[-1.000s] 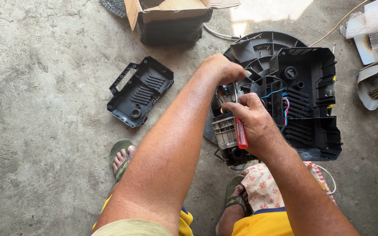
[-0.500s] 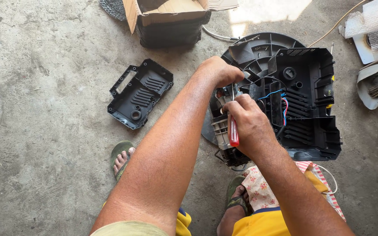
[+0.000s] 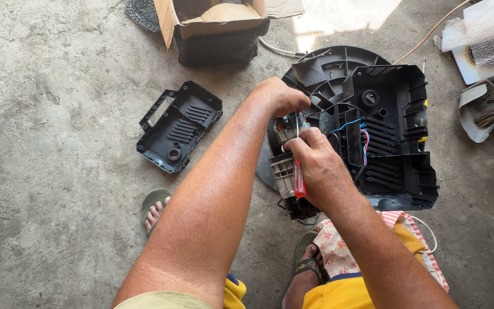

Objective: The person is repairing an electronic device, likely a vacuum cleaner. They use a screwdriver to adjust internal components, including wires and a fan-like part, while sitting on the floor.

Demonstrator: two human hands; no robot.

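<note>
Head view, looking down at a concrete floor. The right hand is closed in a fist around a screwdriver with a red handle; the handle end points back toward the person and the metal shaft runs up from the fist into the opened black plastic housing. The left hand is curled, knuckles up, at the upper left edge of that housing, fingers bent down onto a grey motor-like part; what exactly those fingers grip is hidden under the hand, so it cannot be told. The screwdriver tip appears to meet the same grey part just below the left hand, though the contact point is partly covered. Inside the housing, blue and red wires run beside a ribbed panel. The housing lies on a round black base. A separate black cover plate lies flat on the floor, well apart to the left of both arms. A cardboard box stands open at the top edge. Sandalled feet show below the forearms, near a patterned cloth.
</note>
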